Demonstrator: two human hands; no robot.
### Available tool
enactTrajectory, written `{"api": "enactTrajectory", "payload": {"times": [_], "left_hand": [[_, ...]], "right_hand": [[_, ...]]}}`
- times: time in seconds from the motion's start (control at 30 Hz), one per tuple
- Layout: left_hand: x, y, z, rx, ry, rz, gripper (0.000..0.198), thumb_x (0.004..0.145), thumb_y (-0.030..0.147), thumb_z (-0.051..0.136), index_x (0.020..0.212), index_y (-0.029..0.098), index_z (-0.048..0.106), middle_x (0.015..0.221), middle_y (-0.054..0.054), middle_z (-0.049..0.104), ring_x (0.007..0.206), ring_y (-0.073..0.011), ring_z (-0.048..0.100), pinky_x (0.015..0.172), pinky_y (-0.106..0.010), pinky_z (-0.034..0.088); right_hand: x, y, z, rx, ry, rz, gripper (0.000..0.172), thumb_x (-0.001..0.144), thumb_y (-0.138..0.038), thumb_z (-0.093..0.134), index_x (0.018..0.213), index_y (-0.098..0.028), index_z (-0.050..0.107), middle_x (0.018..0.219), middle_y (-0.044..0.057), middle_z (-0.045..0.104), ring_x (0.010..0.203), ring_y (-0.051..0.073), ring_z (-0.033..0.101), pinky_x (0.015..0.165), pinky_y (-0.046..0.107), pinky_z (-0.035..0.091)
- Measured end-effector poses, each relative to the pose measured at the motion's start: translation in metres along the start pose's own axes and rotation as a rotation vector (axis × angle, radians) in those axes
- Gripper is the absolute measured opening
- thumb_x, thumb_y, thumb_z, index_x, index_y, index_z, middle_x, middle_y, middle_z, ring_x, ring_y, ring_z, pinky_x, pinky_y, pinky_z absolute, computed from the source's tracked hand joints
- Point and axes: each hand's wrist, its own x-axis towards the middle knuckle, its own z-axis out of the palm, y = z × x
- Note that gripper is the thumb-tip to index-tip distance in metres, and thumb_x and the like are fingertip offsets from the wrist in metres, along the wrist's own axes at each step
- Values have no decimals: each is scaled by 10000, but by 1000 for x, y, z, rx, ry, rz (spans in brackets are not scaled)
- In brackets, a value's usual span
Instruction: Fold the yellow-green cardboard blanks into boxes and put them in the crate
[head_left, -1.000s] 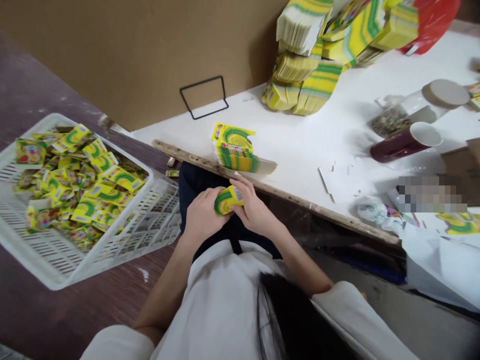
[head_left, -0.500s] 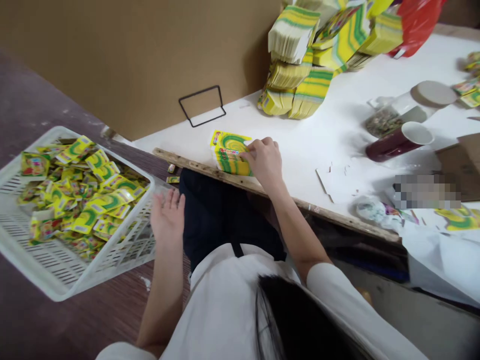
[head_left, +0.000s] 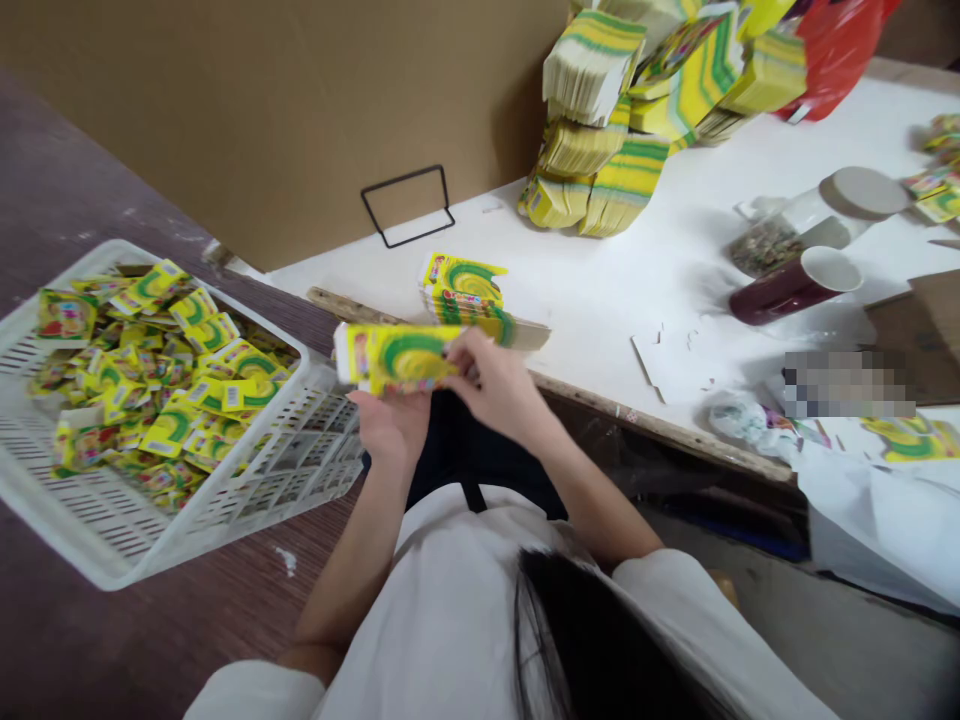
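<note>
A: Taking the held carton as the centre of the clock, what is furthest left?
B: A white basket (head_left: 300, 450), near nine o'clock, heaped with small yellow-and-green packs (head_left: 171, 425).
A: And the left hand (head_left: 394, 430)?
B: At six o'clock, just under the carton, palm turned up, with the forearm rising from below. Its fingers are mostly hidden, so I cannot tell whether they close on anything.
A: How does the carton (head_left: 401, 355) look?
B: Bright yellow, long and narrow, with green curved bands and a white edge at its nine o'clock end. It lies nearly level above the left palm, in front of the table (head_left: 585, 310).
A: And the right hand (head_left: 495, 390)?
B: Between three and four o'clock, bent inward, thumb and fingers pinching the carton's right end.
A: What is further round?
B: At two o'clock, a bundle (head_left: 469, 285) of similar cartons near the table's edge; beyond it, taller piles (head_left: 607, 160). Towards three o'clock, a dark red mug (head_left: 780, 292) lies tipped beside a clear jar (head_left: 814, 225).
</note>
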Motion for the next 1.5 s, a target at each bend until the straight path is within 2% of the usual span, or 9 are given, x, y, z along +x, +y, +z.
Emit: {"api": "enactTrajectory", "payload": {"times": [0.13, 0.27, 0.47, 0.67, 0.83, 1.03, 1.13, 1.27, 1.5], "left_hand": [[2, 9, 14, -53, 93, 127, 683, 830, 860, 397, 810, 221, 636, 764, -34, 606, 759, -193, 628, 817, -368, 559], [3, 8, 15, -44, 179, 90, 695, 790, 896, 416, 742, 212, 523, 657, 17, 454, 587, -128, 499, 626, -279, 507], [-7, -9, 9, 72, 172, 107, 674, 695, 900, 564, 809, 236, 543, 754, -7, 522, 672, -160, 516, 639, -290, 499], [-11, -6, -4, 103, 214, 162, 533, 723, 739, 722, 826, 245, 549, 717, 41, 413, 588, -112, 397, 564, -240, 396], [-11, -7, -3, 109, 256, 99, 665, 681, 896, 590, 821, 247, 622, 823, -21, 609, 766, -182, 577, 698, -305, 510], [-27, -24, -9, 275, 252, 48, 481, 797, 673, 705, 782, 195, 651, 782, -5, 652, 775, -158, 629, 762, -279, 523], [-29, -26, -17, 392, 287, 74, 474, 836, 627, 687, 699, 179, 612, 679, 24, 600, 651, -122, 576, 652, -239, 488], [-22, -19, -14, 277, 249, 42, 440, 806, 589, 745, 712, 175, 628, 714, 19, 646, 644, -110, 592, 650, -225, 502], [-2, 8, -23, 197, 159, 20, 444, 687, 577, 846, 909, 209, 735, 888, -37, 753, 744, -161, 694, 749, -283, 573]], "right_hand": [[-32, -6, 31, 233, -92, 26, 139, 865, -219, 640, 883, -226, 502, 827, -10, 603, 734, 142, 573, 687, 261, 479], [-39, -2, 44, 321, -123, 26, 227, 839, -325, 726, 914, -220, 540, 911, 11, 625, 808, 156, 587, 749, 288, 501], [-36, 11, 44, 525, -107, 210, 394, 811, -450, 758, 1039, -217, 538, 888, -8, 619, 701, 129, 537, 621, 253, 430], [-46, -4, 59, 404, -180, 136, 231, 937, -318, 610, 1126, -200, 549, 984, 46, 658, 848, 166, 618, 740, 282, 496], [-37, 5, 52, 402, -49, 162, 222, 981, -359, 510, 1095, -188, 594, 997, 54, 683, 868, 171, 637, 770, 289, 519], [-36, 19, 40, 621, -23, 254, 357, 912, -493, 608, 1109, -204, 678, 1037, 43, 717, 924, 191, 666, 824, 310, 549], [-40, 21, 45, 565, 15, 239, 361, 903, -518, 624, 1038, -197, 721, 1010, 54, 723, 921, 201, 668, 842, 324, 550], [-38, 24, 47, 466, 84, 183, 355, 942, -491, 581, 1015, -183, 741, 973, 65, 715, 883, 188, 659, 811, 305, 539], [-38, 28, 17, 178, -89, 49, 266, 995, -320, 554, 1107, -194, 760, 876, 39, 666, 797, 155, 631, 733, 269, 505]]}}
